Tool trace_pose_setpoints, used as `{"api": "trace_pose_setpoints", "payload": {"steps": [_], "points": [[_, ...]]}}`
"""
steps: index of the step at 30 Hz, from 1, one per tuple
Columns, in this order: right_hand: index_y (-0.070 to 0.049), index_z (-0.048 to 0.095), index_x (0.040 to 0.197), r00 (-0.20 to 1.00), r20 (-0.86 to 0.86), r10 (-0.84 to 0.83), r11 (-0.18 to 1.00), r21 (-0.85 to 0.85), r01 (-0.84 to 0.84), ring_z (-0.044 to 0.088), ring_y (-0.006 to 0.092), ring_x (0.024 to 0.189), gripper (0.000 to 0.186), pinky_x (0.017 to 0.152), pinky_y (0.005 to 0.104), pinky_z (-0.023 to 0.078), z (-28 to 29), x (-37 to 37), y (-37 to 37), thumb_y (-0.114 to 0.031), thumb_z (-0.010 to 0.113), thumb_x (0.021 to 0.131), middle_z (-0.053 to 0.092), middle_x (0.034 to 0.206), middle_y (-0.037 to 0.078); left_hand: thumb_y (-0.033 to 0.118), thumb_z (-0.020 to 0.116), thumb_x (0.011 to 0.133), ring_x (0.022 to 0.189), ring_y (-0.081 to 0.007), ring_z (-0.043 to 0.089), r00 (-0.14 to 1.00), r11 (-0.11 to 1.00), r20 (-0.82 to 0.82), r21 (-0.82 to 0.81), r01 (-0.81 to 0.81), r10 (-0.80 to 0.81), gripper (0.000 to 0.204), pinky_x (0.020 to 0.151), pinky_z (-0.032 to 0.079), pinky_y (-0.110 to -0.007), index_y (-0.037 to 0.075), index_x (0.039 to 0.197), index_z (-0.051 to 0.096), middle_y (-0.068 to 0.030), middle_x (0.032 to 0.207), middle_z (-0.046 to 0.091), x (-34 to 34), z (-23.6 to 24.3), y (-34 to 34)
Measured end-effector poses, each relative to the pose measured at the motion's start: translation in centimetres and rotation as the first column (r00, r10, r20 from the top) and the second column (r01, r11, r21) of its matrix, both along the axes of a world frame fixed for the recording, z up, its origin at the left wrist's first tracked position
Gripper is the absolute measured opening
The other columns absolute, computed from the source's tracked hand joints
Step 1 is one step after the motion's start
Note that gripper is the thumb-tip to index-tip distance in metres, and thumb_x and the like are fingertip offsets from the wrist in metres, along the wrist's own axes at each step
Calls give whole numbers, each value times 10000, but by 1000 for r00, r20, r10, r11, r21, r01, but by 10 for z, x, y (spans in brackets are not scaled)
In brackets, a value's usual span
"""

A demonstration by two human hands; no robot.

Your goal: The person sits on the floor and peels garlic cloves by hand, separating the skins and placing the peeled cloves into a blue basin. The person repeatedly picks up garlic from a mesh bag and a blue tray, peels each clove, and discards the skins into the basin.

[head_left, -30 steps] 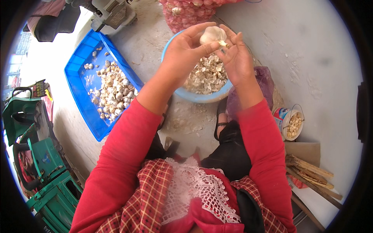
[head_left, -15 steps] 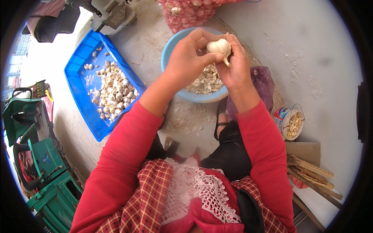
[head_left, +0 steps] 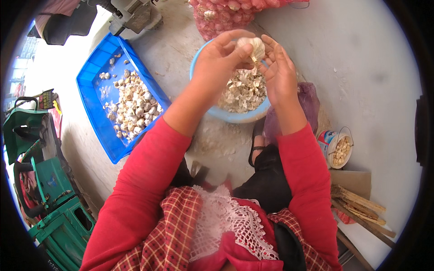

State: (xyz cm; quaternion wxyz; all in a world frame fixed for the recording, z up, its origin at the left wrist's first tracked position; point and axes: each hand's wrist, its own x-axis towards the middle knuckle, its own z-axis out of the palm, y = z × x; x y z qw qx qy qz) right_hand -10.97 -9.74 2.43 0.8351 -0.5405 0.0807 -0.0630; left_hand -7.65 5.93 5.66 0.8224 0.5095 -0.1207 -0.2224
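A whole white garlic bulb is pinched between the thumb and fingers of my left hand, its stem pointing down. Beside it, my right hand has its fingers stretched and apart, the fingertips close to the bulb's right side; whether they touch it I cannot tell. Both hands are over a light blue basin holding loose papery garlic skins. To the left, a blue plastic crate contains many small garlic bulbs and cloves.
A red mesh sack of garlic lies beyond the basin. At right are a purple mesh bag, a small bucket of cloves and wooden sticks. Green plastic containers stand at left, a metal machine at upper left.
My right hand's fingers have come off the bulb and spread. The left hand keeps the bulb, which has shifted slightly left and up, turning stem down. More of the basin's skins show.
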Motion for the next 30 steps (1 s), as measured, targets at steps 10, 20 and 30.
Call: {"api": "trace_pose_setpoints", "payload": {"steps": [10,20,30], "points": [[-24,522,1169,996,14,92,951,295,-92,597,210,1060,252,956,396,488,0,-3,24,-198,388,1046,591,1153,112,135,634,965,1026,-120,622,970,943,240,313,-116,39,399,899,502,-269,-3,1335,572,-80,1178,672,-3,-8,-6],[-29,538,1221,984,-107,139,784,620,-43,615,242,1086,282,938,388,530,-20,9,8,-200,401,1043,604,1196,114,101,649,929,1028,-136,630,971,954,234,299,-20,-53,359,884,509,-290,0,1272,611,-85,1168,676,-3,0,-4],[-20,461,1404,986,-147,-81,965,-258,41,546,203,1199,462,1032,360,427,-22,16,-3,-313,451,1048,557,1311,101,152,585,998,1013,-196,659,980,997,-188,-29,-71,65,299,861,547,-338,12,1258,546,-99,1139,646,16,1,0]]}}
